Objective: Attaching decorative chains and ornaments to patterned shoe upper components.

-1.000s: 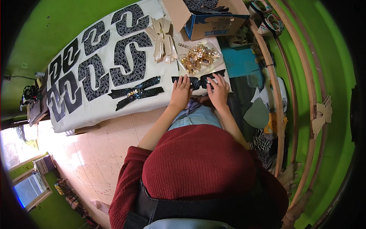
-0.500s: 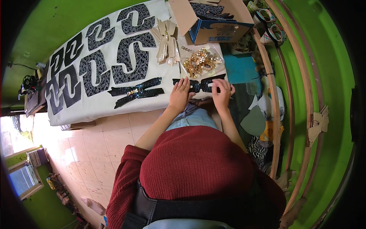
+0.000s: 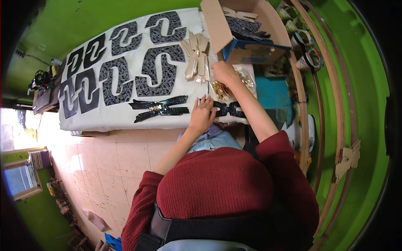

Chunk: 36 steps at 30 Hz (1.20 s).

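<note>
My left hand (image 3: pixel 202 113) lies flat on the near edge of the white table (image 3: pixel 96 119), fingers pressing on a black patterned strap piece (image 3: pixel 230 110). My right hand (image 3: pixel 224 72) reaches farther out over a pile of small gold ornaments (image 3: pixel 222 88) on a clear sheet, its fingers curled down among them; whether it grips one is hidden. Left of my left hand lies a finished black bow-shaped piece with a gold centre (image 3: pixel 159 108).
Several black patterned S-shaped cutouts (image 3: pixel 157 73) cover the white table. A bunch of beige straps (image 3: pixel 197 60) lies beside them. An open cardboard box (image 3: pixel 245 31) holds more pieces. Rolls of tape (image 3: pixel 307 58) stand at the right, a teal surface (image 3: pixel 272 94) under my right forearm.
My right hand has left the black strap piece and moved out to the gold ornaments. My left hand stays on the strap. My head has dropped closer to the table.
</note>
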Tool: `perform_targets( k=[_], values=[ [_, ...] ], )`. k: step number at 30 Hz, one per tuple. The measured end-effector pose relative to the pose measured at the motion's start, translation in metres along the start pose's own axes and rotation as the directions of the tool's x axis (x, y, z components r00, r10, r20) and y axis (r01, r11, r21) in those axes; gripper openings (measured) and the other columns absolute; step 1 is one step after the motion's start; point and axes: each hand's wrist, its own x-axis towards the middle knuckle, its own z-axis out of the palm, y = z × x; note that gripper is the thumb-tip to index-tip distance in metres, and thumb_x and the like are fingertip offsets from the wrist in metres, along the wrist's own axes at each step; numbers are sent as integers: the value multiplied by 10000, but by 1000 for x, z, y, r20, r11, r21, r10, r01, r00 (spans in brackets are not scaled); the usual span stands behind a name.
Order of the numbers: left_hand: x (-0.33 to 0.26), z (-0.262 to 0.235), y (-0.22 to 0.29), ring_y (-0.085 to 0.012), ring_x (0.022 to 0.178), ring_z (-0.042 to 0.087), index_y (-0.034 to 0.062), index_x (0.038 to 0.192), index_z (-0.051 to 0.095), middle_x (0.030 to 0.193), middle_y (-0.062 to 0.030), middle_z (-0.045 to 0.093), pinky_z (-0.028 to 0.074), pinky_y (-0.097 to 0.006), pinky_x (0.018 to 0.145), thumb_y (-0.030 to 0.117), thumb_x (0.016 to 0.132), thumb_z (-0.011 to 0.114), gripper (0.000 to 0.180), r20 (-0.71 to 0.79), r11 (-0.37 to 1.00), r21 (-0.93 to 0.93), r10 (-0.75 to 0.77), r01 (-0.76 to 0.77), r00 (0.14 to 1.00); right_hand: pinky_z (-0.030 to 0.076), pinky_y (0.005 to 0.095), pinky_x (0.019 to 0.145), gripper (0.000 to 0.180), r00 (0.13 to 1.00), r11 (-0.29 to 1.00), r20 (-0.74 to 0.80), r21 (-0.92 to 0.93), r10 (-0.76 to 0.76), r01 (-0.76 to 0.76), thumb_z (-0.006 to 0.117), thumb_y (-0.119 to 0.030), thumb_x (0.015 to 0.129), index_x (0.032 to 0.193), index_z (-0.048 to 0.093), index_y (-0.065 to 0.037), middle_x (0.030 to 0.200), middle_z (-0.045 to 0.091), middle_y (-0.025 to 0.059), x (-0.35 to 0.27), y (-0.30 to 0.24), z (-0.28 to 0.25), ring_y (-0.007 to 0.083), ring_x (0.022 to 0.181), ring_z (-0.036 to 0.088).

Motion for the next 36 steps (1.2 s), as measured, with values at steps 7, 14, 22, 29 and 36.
perform_targets(
  k=[7, 14, 22, 29, 36],
  values=[
    [-7, -25, -18, -360, 1277, 380, 18, 1150, 585, 1217, -162, 566, 207, -495, 1085, 135, 851, 545, 323, -30, 986, -148, -88, 82, 996, 516, 383, 785, 225, 995, 971, 49, -228, 90, -76, 509, -97, 818, 935, 689, -33, 997, 658, 181, 45, 0, 16, 313, 961, 636],
    [-13, -31, -25, -362, 1259, 406, 42, 1115, 608, 1208, -134, 579, 227, -490, 1080, 98, 856, 544, 273, -75, 971, -212, -130, 112, 989, 511, 349, 784, 220, 987, 940, 138, -340, 87, -35, 517, -116, 835, 954, 702, -116, 1047, 666, 74, 62, 2, 34, 224, 1007, 625],
    [-10, -42, -29, -355, 1235, 436, 59, 1088, 622, 1184, -128, 592, 262, -484, 1064, 83, 848, 552, 251, -103, 955, -288, -112, 79, 988, 525, 380, 737, 191, 999, 968, -41, -251, -36, 25, 502, -73, 825, 890, 681, -57, 933, 674, 132, 27, 1, 8, 298, 888, 650],
    [0, -60, -17, -267, 918, 643, 45, 1111, 612, 1020, -107, 665, 474, -344, 834, 157, 902, 547, 246, -179, 895, -438, -176, 82, 968, 509, 328, 637, 142, 865, 833, -459, 382, -204, 400, 646, -139, 810, 848, 661, -3, 819, 674, 153, -59, 10, -25, 263, 722, 666],
    [34, -73, 18, -103, 660, 616, 32, 1114, 573, 915, -62, 657, 491, -210, 588, 404, 968, 410, 432, 557, 244, -797, -57, 552, 829, 491, 211, 686, 142, 977, 233, -199, 949, -75, 211, 638, -37, 838, 966, 672, 14, 871, 674, 49, -136, 16, -1, 81, 781, 613]
  ],
)
